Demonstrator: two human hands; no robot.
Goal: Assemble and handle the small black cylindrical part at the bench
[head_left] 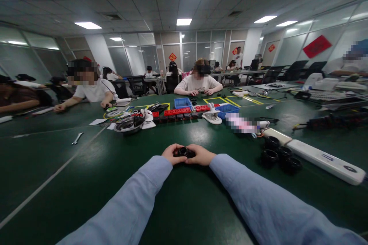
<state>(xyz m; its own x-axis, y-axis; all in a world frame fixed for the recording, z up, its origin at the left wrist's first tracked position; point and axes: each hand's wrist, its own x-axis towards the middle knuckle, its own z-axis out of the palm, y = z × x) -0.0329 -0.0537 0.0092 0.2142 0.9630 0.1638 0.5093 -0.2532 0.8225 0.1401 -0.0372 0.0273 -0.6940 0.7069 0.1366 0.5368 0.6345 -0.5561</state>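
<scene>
Between my two hands, just above or on the green table [184,199], is a small black ring-shaped part [183,151] with a round opening facing up. My left hand [173,154] curls round its left side, thumb at the front. From the other side my right hand [199,154] grips it, and both thumbs nearly meet at its near edge. The fingers hide most of its lower body. To the right stands a cluster of several black cylindrical parts [269,157] with open tops, beside a long white device [324,160].
Ahead lie a red and black power strip [179,114], blue bins [227,111], a white clamp stand [212,115] and a round tray of cables [129,123]. A wrench [77,138] rests at left. Co-workers sit across the table, one [198,82] directly opposite.
</scene>
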